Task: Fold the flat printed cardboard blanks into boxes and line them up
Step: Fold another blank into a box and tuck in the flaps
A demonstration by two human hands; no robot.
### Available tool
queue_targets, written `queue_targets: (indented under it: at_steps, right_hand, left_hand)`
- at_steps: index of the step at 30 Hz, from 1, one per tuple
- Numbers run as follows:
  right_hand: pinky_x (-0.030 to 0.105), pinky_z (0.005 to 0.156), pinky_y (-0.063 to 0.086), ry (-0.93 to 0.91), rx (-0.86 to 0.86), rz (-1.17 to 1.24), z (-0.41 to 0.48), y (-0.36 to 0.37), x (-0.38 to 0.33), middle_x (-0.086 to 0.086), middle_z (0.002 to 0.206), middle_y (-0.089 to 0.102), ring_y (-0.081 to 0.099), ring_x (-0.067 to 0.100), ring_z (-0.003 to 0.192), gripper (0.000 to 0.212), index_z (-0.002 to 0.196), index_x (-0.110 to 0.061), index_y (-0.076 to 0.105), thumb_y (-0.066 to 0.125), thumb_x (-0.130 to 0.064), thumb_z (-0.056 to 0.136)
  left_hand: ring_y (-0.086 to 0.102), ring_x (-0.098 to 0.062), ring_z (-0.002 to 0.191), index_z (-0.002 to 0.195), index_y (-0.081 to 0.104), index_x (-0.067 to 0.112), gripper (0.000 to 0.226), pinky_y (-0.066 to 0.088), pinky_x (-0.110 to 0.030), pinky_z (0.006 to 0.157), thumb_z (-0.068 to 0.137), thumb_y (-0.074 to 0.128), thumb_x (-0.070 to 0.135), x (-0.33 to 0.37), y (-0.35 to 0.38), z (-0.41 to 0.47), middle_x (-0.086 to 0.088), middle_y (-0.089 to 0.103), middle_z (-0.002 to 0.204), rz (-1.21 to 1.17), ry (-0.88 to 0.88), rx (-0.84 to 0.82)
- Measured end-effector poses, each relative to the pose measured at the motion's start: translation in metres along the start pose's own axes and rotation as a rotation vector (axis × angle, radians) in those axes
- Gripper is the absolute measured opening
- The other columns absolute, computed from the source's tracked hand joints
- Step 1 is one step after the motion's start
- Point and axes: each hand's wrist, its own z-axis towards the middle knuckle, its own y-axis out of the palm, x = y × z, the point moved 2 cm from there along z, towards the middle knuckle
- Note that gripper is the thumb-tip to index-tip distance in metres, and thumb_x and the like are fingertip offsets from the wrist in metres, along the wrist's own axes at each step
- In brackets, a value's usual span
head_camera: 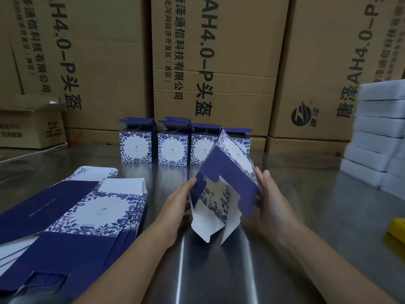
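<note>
I hold a half-formed blue-and-white floral box [228, 172] tilted above the steel table, its white flaps hanging open toward me. My left hand [175, 207] grips its left side and flap. My right hand [269, 198] holds its right side with fingers along the wall. A stack of flat printed blanks [87, 216] lies at the left. Several folded boxes [173, 148] stand in a row at the back, tops open; the rightmost is partly hidden behind the held box.
Large brown cartons [219, 62] wall off the back. A small open carton [32, 123] sits at the back left. White boxes [377, 132] are stacked at the right edge, and a yellow object [397, 228] shows lower right. The steel table [306, 205] reflects light.
</note>
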Motion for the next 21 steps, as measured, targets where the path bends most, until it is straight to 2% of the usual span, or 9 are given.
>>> queue_targets:
  at_steps: [2,4,8,11,13,14,16,19,21]
  right_hand:
    - [0.047,0.087,0.052,-0.027,-0.078,-0.073,-0.002,0.005,0.0,-0.028,0.124,0.057,0.062,0.009,0.107,0.05,0.108,-0.066,0.053,0.049,-0.086,0.062]
    - [0.047,0.09,0.051,-0.037,-0.13,-0.153,-0.006,0.013,-0.001,-0.032,0.129,0.05,0.059,0.005,0.11,0.05,0.112,-0.069,0.047,0.043,-0.086,0.066]
    - [0.037,0.091,0.051,-0.05,-0.146,-0.278,-0.025,0.034,-0.011,-0.022,0.139,0.041,0.05,0.009,0.118,0.036,0.121,-0.062,0.042,0.029,-0.064,0.087]
    - [0.036,0.101,0.042,-0.082,-0.09,-0.365,-0.023,0.045,-0.014,-0.007,0.142,0.04,0.054,0.008,0.111,0.04,0.135,-0.033,0.043,0.021,-0.033,0.102]
    - [0.016,0.079,0.043,-0.126,-0.19,-0.365,-0.022,0.036,-0.004,0.011,0.137,0.044,0.058,0.001,0.081,0.029,0.117,-0.012,0.053,0.028,-0.014,0.103]
    - [0.015,0.068,0.038,-0.171,-0.241,-0.348,-0.023,0.034,0.002,0.016,0.131,0.045,0.056,0.003,0.071,0.024,0.114,-0.009,0.05,0.03,-0.008,0.102]
    - [0.015,0.062,0.034,-0.149,-0.194,-0.169,-0.016,0.03,0.003,0.016,0.12,0.044,0.057,0.013,0.081,0.021,0.118,-0.004,0.045,0.032,-0.005,0.101]
    - [0.019,0.086,0.04,-0.122,-0.109,-0.422,-0.013,0.024,0.004,0.007,0.135,0.046,0.047,0.016,0.114,0.037,0.137,-0.004,0.042,0.035,-0.016,0.102]
    - [0.033,0.108,0.035,-0.134,-0.066,-0.441,-0.02,0.032,-0.004,-0.005,0.142,0.043,0.046,0.011,0.124,0.042,0.141,-0.025,0.04,0.035,-0.031,0.1]
  left_hand:
    - [0.058,-0.003,0.047,0.09,0.07,0.021,0.033,0.043,-0.019,0.049,0.09,0.049,0.047,0.001,0.007,-0.005,0.008,0.068,0.066,-0.02,-0.007,-0.082]
    - [0.058,0.0,0.05,0.089,0.069,0.023,0.035,0.043,-0.013,0.044,0.089,0.047,0.05,0.001,0.013,-0.01,0.011,0.068,0.07,-0.019,-0.008,-0.151]
    - [0.061,-0.01,0.11,0.12,0.063,0.032,0.046,0.052,-0.028,0.076,0.086,0.044,0.055,0.001,0.019,-0.011,0.011,0.064,0.121,-0.013,0.027,-0.263]
    - [0.055,-0.012,0.12,0.126,0.058,0.038,0.057,0.051,-0.029,0.081,0.077,0.048,0.065,0.002,0.025,-0.015,0.013,0.057,0.131,0.022,0.067,-0.368]
    - [0.053,-0.007,0.12,0.127,0.055,0.041,0.058,0.053,-0.028,0.081,0.076,0.045,0.067,0.0,0.029,-0.016,0.017,0.054,0.133,0.046,0.103,-0.383]
    - [0.051,-0.006,0.121,0.127,0.055,0.042,0.058,0.053,-0.031,0.086,0.076,0.042,0.067,-0.001,0.03,-0.015,0.019,0.053,0.133,0.044,0.115,-0.382]
    - [0.052,-0.003,0.12,0.122,0.058,0.046,0.052,0.052,-0.033,0.089,0.077,0.043,0.068,-0.001,0.03,-0.015,0.022,0.055,0.13,0.018,0.118,-0.379]
    - [0.059,0.003,0.107,0.105,0.066,0.05,0.047,0.053,-0.023,0.072,0.068,0.047,0.071,0.002,0.029,-0.016,0.028,0.061,0.119,-0.022,0.115,-0.353]
    - [0.057,-0.001,0.108,0.104,0.067,0.048,0.051,0.051,-0.026,0.073,0.064,0.044,0.07,0.003,0.025,-0.013,0.027,0.062,0.118,-0.042,0.095,-0.303]
